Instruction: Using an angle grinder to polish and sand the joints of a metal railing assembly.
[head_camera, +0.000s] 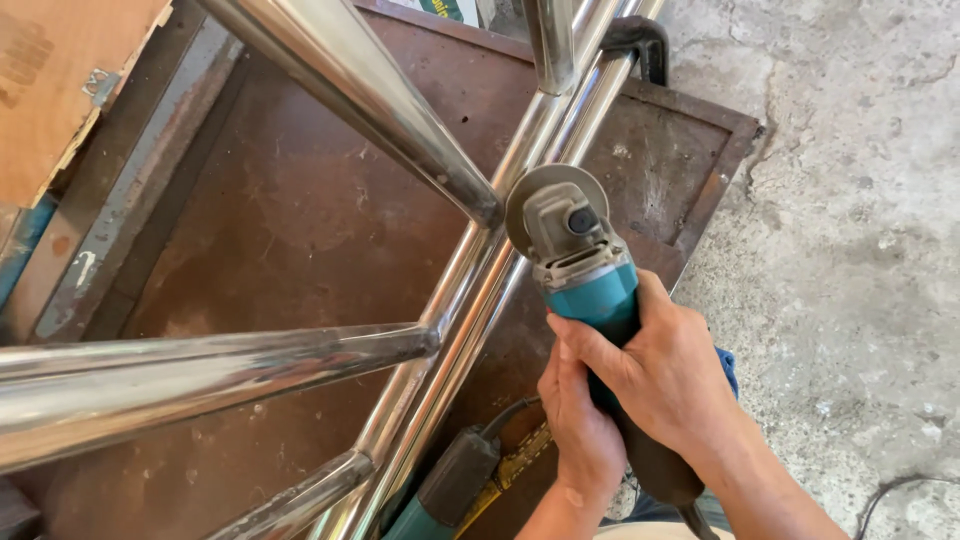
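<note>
Both hands, left hand (580, 425) and right hand (665, 365), wrap fingers around a teal angle grinder (585, 270), its disc against the steel tube frame (470, 300); nearby welded joints look dull and unpolished.

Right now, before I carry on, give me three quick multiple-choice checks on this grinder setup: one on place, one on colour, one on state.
1. Where is the grinder's disc?
A. at the steel tube joint
B. on the concrete floor
C. on the wooden board

2. What colour is the angle grinder body?
A. red
B. teal
C. yellow

3. How is the grinder held?
A. one hand
B. both hands
C. lying unheld

Answers: 1 A, the disc sits beside the tube frame joint. 2 B, the casing is teal. 3 B, the left hand and right hand both wrap it.
</note>
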